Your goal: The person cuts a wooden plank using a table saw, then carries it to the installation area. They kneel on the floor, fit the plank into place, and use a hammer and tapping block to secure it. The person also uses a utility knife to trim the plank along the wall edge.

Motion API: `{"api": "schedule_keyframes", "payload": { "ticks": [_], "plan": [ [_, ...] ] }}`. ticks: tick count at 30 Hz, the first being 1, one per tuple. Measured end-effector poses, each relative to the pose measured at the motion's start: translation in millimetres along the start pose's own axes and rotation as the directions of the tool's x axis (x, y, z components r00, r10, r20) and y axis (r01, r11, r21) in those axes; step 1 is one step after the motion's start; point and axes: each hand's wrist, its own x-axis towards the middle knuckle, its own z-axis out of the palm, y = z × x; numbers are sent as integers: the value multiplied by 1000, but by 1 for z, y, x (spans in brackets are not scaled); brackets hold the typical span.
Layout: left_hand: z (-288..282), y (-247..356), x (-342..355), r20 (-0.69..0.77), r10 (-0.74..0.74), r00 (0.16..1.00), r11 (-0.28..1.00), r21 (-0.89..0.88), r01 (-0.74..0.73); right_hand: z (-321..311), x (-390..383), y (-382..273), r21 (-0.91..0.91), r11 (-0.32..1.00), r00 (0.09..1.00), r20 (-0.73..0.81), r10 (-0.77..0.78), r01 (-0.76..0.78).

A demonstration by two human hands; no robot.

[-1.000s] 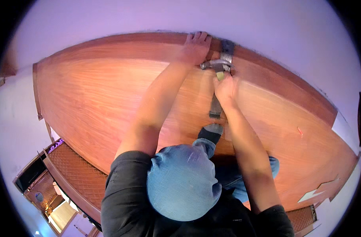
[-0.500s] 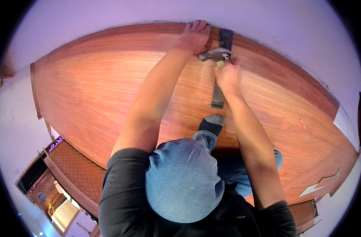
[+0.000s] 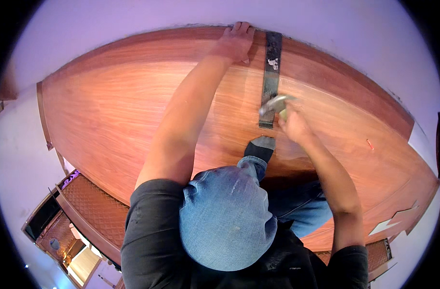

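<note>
black, flat and long, the bar [image 3: 270,86] lies on the wood floor [image 3: 109,106]. it runs from the edge by the wall [image 3: 321,24] back toward the grey-and-black sock [image 3: 259,150]. its near end is just left of the right hand [image 3: 296,126], and the rest goes on ahead. the right hand is closer to that near end; the left hand [image 3: 235,42] is closer to the far end. the right hand is curled tight around the hammer [image 3: 276,104]. the hammer head is blurry and over the bar, and i cannot tell if they touch. the left hand is open and laid down, fingertips at the floor's edge, with nothing seen in it. the bar looks like metal, with a rough pale patch. the floor is orange-brown with wavy lines.
</note>
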Motion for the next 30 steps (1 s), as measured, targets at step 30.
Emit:
{"api": "schedule_keyframes", "payload": {
  "ticks": [30],
  "plan": [
    [5,3,6,-21,10,1000,1000,-4,-10,-4,-10,5,-179,983,975,224,9,32]
  ]
}}
